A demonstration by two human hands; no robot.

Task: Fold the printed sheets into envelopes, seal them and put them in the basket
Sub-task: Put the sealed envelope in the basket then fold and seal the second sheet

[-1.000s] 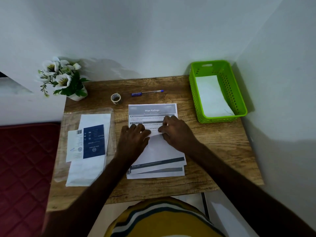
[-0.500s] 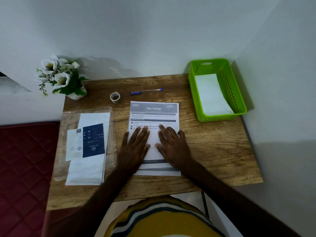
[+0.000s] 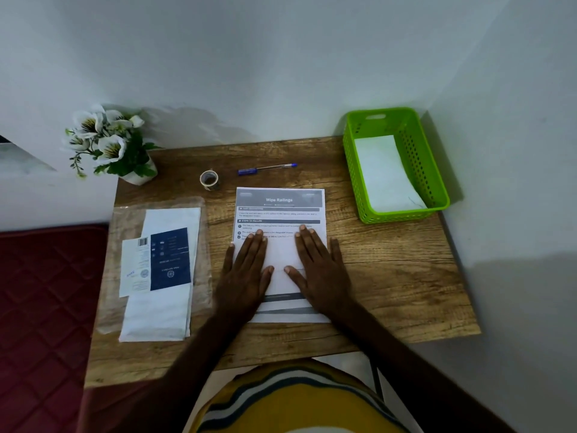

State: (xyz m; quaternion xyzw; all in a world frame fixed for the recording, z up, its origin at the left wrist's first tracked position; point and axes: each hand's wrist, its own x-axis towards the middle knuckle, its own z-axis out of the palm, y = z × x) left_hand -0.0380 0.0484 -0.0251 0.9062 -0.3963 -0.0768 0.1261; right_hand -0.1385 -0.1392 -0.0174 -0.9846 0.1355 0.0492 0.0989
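Printed sheets (image 3: 280,214) lie stacked on table (image 3: 390,276), under both palms. Left hand (image 3: 246,276), right hand (image 3: 318,270) flat, fingers straight, pressing paper, holding nothing. Risk: lower sheets skew under pressure, giving crooked crease. Green basket (image 3: 437,170) far right of right hand, holds one white envelope (image 3: 384,173). Envelope pack (image 3: 162,273) just left of left hand.

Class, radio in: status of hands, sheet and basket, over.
Left hand and right hand flat on printed sheet. Sheet not yet enveloped. Green basket holds one white piece. Nothing blocking.
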